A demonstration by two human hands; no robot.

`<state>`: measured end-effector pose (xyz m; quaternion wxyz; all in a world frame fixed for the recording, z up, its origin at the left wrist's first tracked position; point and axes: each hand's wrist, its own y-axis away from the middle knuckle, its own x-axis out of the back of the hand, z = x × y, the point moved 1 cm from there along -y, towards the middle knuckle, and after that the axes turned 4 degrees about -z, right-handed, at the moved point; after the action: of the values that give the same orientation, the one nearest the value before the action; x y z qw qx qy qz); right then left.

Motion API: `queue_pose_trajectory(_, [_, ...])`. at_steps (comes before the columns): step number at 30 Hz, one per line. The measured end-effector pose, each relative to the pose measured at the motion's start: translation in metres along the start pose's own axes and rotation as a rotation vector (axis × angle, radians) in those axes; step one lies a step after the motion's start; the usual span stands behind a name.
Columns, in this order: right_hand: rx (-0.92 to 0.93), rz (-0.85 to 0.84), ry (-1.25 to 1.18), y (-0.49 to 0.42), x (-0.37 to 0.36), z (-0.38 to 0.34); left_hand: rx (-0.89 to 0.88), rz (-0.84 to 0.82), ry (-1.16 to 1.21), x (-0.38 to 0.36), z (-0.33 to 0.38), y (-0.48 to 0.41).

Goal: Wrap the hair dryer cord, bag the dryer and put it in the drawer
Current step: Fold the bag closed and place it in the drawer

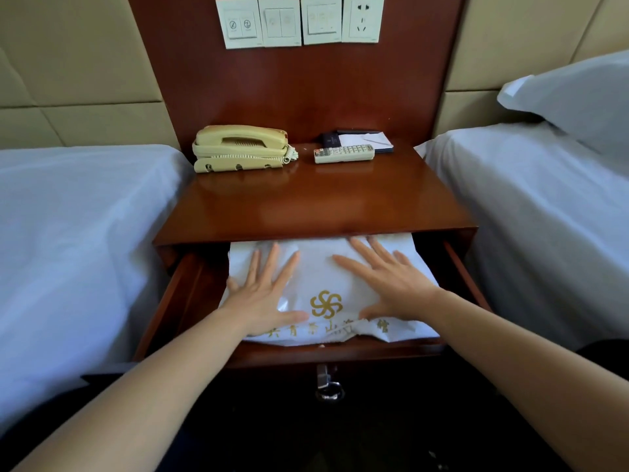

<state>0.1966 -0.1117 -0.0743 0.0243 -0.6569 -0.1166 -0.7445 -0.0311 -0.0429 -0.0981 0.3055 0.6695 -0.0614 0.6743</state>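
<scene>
1. Both hands lie palm down and spread flat on the white bag [321, 264]: the left hand [263, 294] on its left half, the right hand [391, 284] on its right half. Neither hand grips anything; they only press.
2. That bag, printed with a gold emblem and gold characters, sits inside the open drawer [170, 301] of the nightstand [316, 206]. Its far edge reaches under the nightstand's top, and its near edge lies against the drawer's front rim.
3. No dryer or cord shows; presumably both are inside the bag, which humps up slightly between the hands.
4. Handling, as a judgement: the bag looks thin, soft and crinkly, light in itself, with a hard, heavier lump within. It likely springs back when the pressure comes off, and flat palms suit it better than a pinch, which would only gather loose material.
5. For any shifting, the firm bulge in the middle seems the place to take hold, not the limp corners.
6. Possible snag: the rumpled near edge could catch between the front rim and the frame when the drawer slides in, and the hump may rub the underside of the top.
7. A metal pull [328, 386] hangs below the drawer front.
8. On the nightstand top, well apart from the hands, stand a cream telephone [240, 148], a remote control [343, 154] and a notepad [366, 139].
9. White-sheeted beds flank the drawer on the left [75, 233] and the right [544, 216], close to its sides.
</scene>
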Motion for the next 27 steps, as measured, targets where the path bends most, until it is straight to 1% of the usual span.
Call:
queue_pose_trajectory(4, [0.033, 0.104, 0.128, -0.006, 0.010, 0.007, 0.030, 0.010, -0.076, 0.009, -0.008, -0.009])
queue_pose_trajectory(7, [0.039, 0.040, 0.140, -0.002, 0.015, 0.011, 0.038, -0.041, -0.066, 0.015, -0.019, -0.004])
queue_pose_trajectory(9, [0.009, -0.047, -0.004, 0.003, 0.021, 0.012, 0.038, -0.073, -0.039, 0.020, -0.028, 0.001])
queue_pose_trajectory(11, [0.002, -0.078, -0.215, 0.011, 0.025, 0.008, 0.040, -0.058, 0.087, 0.023, -0.034, 0.005])
queue_pose_trajectory(13, [0.018, -0.073, -0.384, 0.019, 0.028, 0.001, 0.031, 0.025, 0.314, 0.026, -0.031, 0.011])
queue_pose_trajectory(14, [0.033, -0.074, -0.448, 0.024, 0.028, -0.004, 0.024, 0.081, 0.388, 0.026, -0.026, 0.015])
queue_pose_trajectory(15, [0.051, -0.074, -0.488, 0.029, 0.027, -0.007, 0.021, 0.121, 0.403, 0.028, -0.018, 0.020])
queue_pose_trajectory(16, [0.068, -0.071, -0.490, 0.032, 0.026, -0.010, 0.017, 0.146, 0.378, 0.030, -0.008, 0.025])
queue_pose_trajectory(18, [0.095, -0.039, -0.394, 0.037, 0.023, -0.014, -0.023, 0.153, 0.286, 0.033, 0.009, 0.036])
queue_pose_trajectory(20, [0.085, 0.039, -0.265, 0.039, 0.019, -0.016, -0.081, 0.150, 0.168, 0.029, 0.020, 0.045])
queue_pose_trajectory(22, [0.053, 0.121, -0.157, 0.036, 0.015, -0.017, -0.160, 0.153, 0.003, 0.022, 0.020, 0.049])
queue_pose_trajectory(24, [0.052, 0.121, -0.061, 0.030, 0.012, -0.017, -0.189, 0.171, -0.104, 0.020, 0.017, 0.044])
queue_pose_trajectory(27, [0.033, 0.072, -0.021, 0.019, 0.013, -0.014, -0.154, 0.211, -0.148, 0.023, 0.015, 0.032])
